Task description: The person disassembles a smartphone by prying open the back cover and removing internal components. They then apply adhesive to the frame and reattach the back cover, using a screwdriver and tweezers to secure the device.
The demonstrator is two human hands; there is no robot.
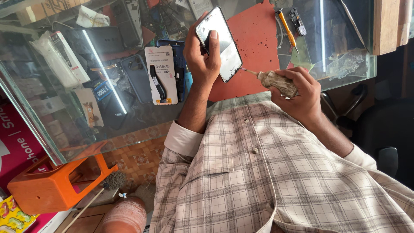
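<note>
My left hand (202, 60) holds a smartphone (224, 47) upright above the glass counter, thumb pressed on its reflective screen. My right hand (302, 92) grips a grimy tube-like applicator (279, 82) with a thin nozzle, its tip pointing at the phone's lower right edge, just short of touching. Both hands hover over a red mat (254, 39) on the counter. My checked shirt fills the lower part of the view.
A glass counter (142, 121) covers phone cases, packaged parts and boxes below. A yellow-handled screwdriver (286, 28) and a small black part (298, 21) lie beyond the mat. An orange plastic stool (51, 183) stands lower left. A wooden post (384, 26) rises at the right.
</note>
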